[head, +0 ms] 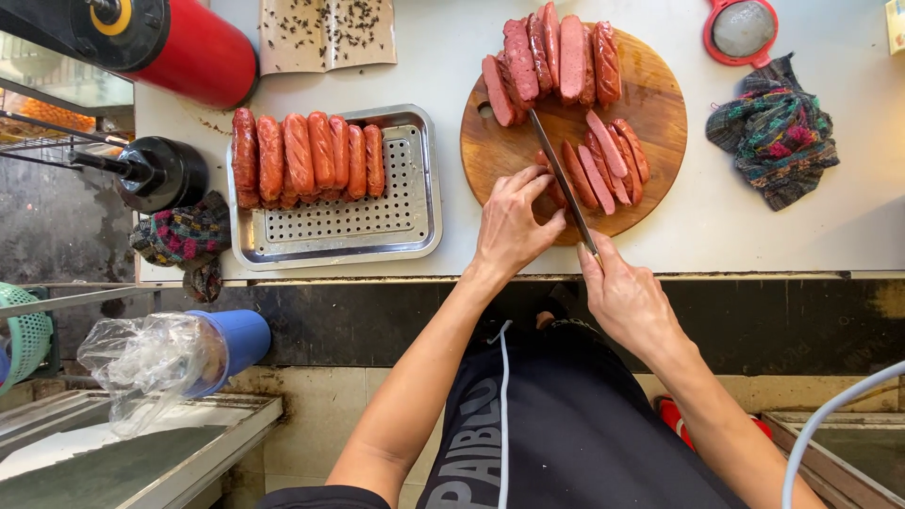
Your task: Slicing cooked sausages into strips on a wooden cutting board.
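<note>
On the pale counter (773,236) sits a round wooden board (660,104). The right hand (624,294) grips a knife (562,174) angled far-left. The left hand (514,221), fingers curled, pins a sausage (556,188) beneath the blade.

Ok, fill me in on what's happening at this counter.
A person is slicing sausages lengthwise on a round wooden cutting board. The right hand holds a knife, while the left hand steadies a sausage under the blade. Cut halves pile at the board's far side; whole sausages wait in a perforated metal tray.
</note>
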